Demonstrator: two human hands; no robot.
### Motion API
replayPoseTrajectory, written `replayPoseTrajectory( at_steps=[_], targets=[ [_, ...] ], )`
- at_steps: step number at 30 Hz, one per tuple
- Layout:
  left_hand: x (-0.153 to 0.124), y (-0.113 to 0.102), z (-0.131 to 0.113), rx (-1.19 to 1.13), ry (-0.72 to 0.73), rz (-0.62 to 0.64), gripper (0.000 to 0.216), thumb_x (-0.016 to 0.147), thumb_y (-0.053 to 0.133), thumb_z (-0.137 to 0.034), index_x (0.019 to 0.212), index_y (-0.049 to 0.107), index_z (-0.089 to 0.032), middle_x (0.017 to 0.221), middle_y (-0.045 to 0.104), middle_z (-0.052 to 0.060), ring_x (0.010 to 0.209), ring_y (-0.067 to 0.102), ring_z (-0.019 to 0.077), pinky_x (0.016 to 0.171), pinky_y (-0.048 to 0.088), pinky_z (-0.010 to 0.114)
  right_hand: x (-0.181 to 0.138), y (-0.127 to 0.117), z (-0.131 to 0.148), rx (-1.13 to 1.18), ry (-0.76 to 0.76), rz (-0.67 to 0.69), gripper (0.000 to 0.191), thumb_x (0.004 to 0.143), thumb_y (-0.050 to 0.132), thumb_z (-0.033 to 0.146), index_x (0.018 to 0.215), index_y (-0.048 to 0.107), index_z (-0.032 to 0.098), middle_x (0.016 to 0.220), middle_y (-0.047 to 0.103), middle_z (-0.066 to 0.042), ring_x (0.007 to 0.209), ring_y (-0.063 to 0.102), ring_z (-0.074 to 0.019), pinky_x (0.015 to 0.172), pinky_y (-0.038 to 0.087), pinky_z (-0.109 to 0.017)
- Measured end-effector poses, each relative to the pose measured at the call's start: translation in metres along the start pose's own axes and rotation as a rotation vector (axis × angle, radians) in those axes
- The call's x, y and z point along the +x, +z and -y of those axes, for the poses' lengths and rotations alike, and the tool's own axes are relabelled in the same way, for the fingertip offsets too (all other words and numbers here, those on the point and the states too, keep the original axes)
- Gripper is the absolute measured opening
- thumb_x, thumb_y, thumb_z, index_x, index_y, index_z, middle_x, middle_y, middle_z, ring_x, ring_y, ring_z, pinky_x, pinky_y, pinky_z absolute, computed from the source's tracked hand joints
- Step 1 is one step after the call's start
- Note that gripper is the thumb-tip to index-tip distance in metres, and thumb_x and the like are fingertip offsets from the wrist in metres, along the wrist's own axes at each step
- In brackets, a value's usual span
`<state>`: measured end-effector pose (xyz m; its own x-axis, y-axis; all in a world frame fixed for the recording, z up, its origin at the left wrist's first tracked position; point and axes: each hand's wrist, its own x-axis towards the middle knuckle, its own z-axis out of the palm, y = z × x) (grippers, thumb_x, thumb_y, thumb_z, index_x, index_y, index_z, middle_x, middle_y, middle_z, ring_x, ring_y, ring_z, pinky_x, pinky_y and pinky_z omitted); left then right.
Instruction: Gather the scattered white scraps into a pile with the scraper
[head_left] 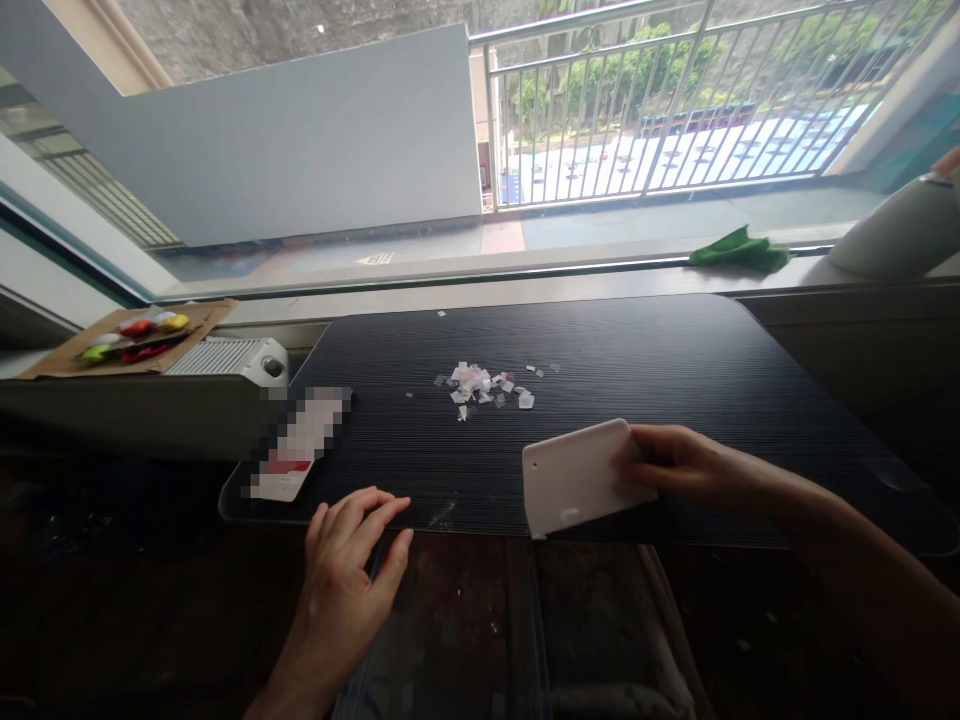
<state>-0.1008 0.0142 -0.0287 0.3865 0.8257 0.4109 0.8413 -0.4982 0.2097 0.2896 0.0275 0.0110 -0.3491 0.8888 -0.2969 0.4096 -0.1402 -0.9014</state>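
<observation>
My right hand grips a white plastic scraper card by its right edge, holding it over the near side of a black ribbed mat. My left hand lies flat with fingers stretched out at the mat's near edge, holding nothing. A small heap of torn white and pink paper scraps lies in the middle of the mat, beyond both hands and apart from the card.
A white and red card, partly blurred, lies at the mat's left. Further left sit a white ribbed device and a cardboard sheet with coloured items. A green cloth rests on the window ledge. Another person's sleeve shows at right.
</observation>
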Motion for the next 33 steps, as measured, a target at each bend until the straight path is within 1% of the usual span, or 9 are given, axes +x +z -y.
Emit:
replayPoseTrajectory(
  at_steps=[3, 5, 7, 11, 16, 19, 25, 30, 33],
  targets=[
    [0.003, 0.002, -0.006, -0.029, -0.021, -0.044, 0.021, 0.090, 0.052, -0.026, 0.109, 0.063, -0.026, 0.105, 0.065, 0.005, 0.103, 0.060, 0.0257, 0.101, 0.035, 0.051, -0.011, -0.004, 0.002, 0.005, 0.024, 0.004, 0.031, 0.082, 0.064, 0.044, 0.092, 0.067, 0.015, 0.086, 0.071, -0.006, 0.081, 0.064, -0.0234, 0.071, 0.052, -0.032],
    [0.005, 0.003, -0.010, -0.047, -0.039, -0.062, 0.021, 0.090, 0.051, -0.026, 0.107, 0.063, -0.026, 0.105, 0.065, 0.005, 0.103, 0.060, 0.0256, 0.102, 0.034, 0.051, -0.017, -0.004, 0.003, 0.015, 0.029, -0.056, 0.032, 0.082, 0.065, 0.047, 0.091, 0.067, 0.016, 0.087, 0.071, -0.007, 0.082, 0.065, -0.0243, 0.073, 0.053, -0.033],
    [0.006, 0.004, -0.012, -0.048, -0.036, -0.035, 0.021, 0.090, 0.052, -0.026, 0.108, 0.063, -0.026, 0.106, 0.065, 0.005, 0.105, 0.060, 0.0255, 0.104, 0.033, 0.052, -0.020, -0.004, 0.003, 0.008, 0.025, -0.115, 0.033, 0.081, 0.065, 0.049, 0.091, 0.068, 0.017, 0.088, 0.072, -0.007, 0.084, 0.066, -0.0249, 0.075, 0.054, -0.033],
    [0.005, 0.007, -0.011, -0.010, -0.067, 0.006, 0.024, 0.089, 0.051, -0.024, 0.110, 0.063, -0.026, 0.108, 0.065, 0.005, 0.107, 0.060, 0.0261, 0.105, 0.032, 0.056, -0.020, -0.004, 0.001, -0.040, 0.008, -0.134, 0.038, 0.080, 0.065, 0.054, 0.087, 0.069, 0.017, 0.082, 0.074, -0.007, 0.078, 0.068, -0.0255, 0.070, 0.056, -0.034],
    [0.001, 0.010, -0.010, -0.004, -0.106, 0.063, 0.027, 0.090, 0.049, -0.023, 0.113, 0.062, -0.027, 0.110, 0.064, 0.006, 0.106, 0.061, 0.0264, 0.103, 0.034, 0.062, 0.005, -0.005, -0.004, -0.031, -0.092, -0.495, 0.033, 0.079, 0.065, 0.052, 0.095, 0.069, 0.023, 0.091, 0.077, -0.006, 0.088, 0.072, -0.0266, 0.081, 0.057, -0.038],
    [0.001, 0.010, -0.013, -0.021, -0.131, 0.103, 0.029, 0.089, 0.050, -0.022, 0.115, 0.062, -0.028, 0.111, 0.064, 0.005, 0.106, 0.062, 0.0253, 0.105, 0.033, 0.063, 0.034, 0.004, 0.001, -0.124, -0.180, -0.587, 0.028, 0.082, 0.061, 0.046, 0.095, 0.069, 0.023, 0.091, 0.077, -0.007, 0.085, 0.073, -0.0261, 0.077, 0.058, -0.039],
    [0.002, 0.009, -0.020, -0.051, -0.182, 0.086, 0.029, 0.088, 0.049, -0.018, 0.112, 0.063, -0.026, 0.110, 0.063, 0.006, 0.107, 0.061, 0.0247, 0.107, 0.029, 0.066, 0.079, 0.032, 0.020, -0.304, -0.308, -0.651, 0.021, 0.086, 0.053, 0.032, 0.094, 0.068, 0.020, 0.090, 0.078, -0.007, 0.075, 0.073, -0.0214, 0.064, 0.055, -0.031],
    [0.002, 0.008, -0.018, -0.070, -0.157, 0.137, 0.031, 0.088, 0.050, -0.019, 0.115, 0.062, -0.027, 0.113, 0.063, 0.007, 0.108, 0.060, 0.0258, 0.105, 0.032, 0.068, 0.079, 0.041, 0.025, -0.369, -0.359, -0.579, 0.020, 0.089, 0.050, 0.029, 0.095, 0.067, 0.021, 0.094, 0.078, -0.006, 0.081, 0.073, -0.0192, 0.070, 0.055, -0.028],
    [0.004, 0.007, -0.022, -0.084, -0.173, 0.119, 0.031, 0.086, 0.052, -0.017, 0.113, 0.064, -0.026, 0.111, 0.063, 0.007, 0.107, 0.060, 0.0264, 0.105, 0.032, 0.069, 0.080, 0.041, 0.030, -0.398, -0.357, -0.641, 0.021, 0.088, 0.050, 0.031, 0.094, 0.068, 0.021, 0.090, 0.078, -0.007, 0.074, 0.073, -0.0194, 0.064, 0.055, -0.028]
  ],
)
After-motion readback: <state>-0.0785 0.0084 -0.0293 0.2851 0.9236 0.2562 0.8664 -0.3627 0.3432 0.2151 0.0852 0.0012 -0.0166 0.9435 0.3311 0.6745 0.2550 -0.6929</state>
